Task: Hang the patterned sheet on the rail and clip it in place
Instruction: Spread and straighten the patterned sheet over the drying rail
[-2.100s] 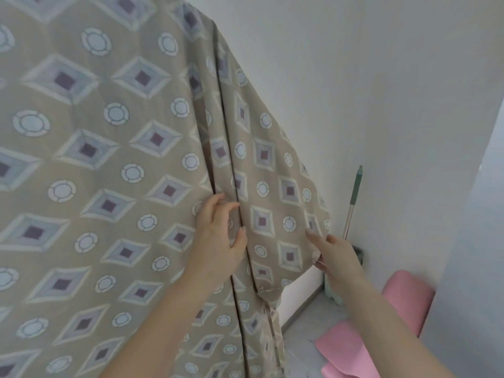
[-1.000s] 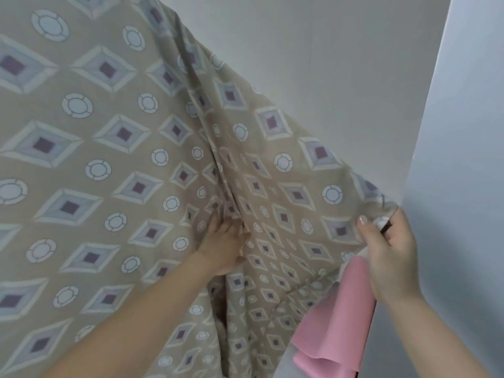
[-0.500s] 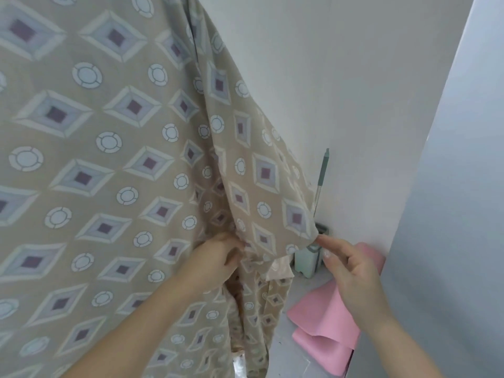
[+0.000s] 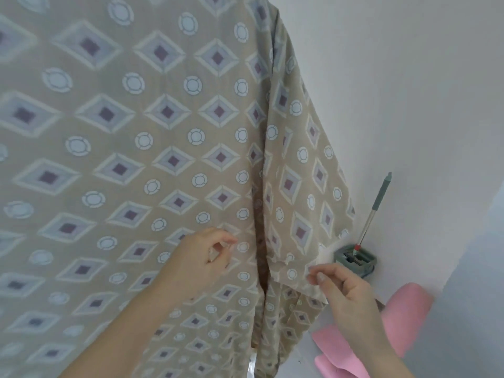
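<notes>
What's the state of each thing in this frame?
patterned sheet, hanging, vertical fold right of centre, top edge out of view.
left hand, fingers loosely curled in front of the sheet, nothing visibly held.
right hand, fingers curled at the sheet's lower hem; pinch unclear.
mop, standing upright.
pink mat, partly rolled up.

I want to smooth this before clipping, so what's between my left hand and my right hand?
Only the patterned sheet: its dark vertical fold hangs between the left hand and the right hand, seen in the head view.
</notes>
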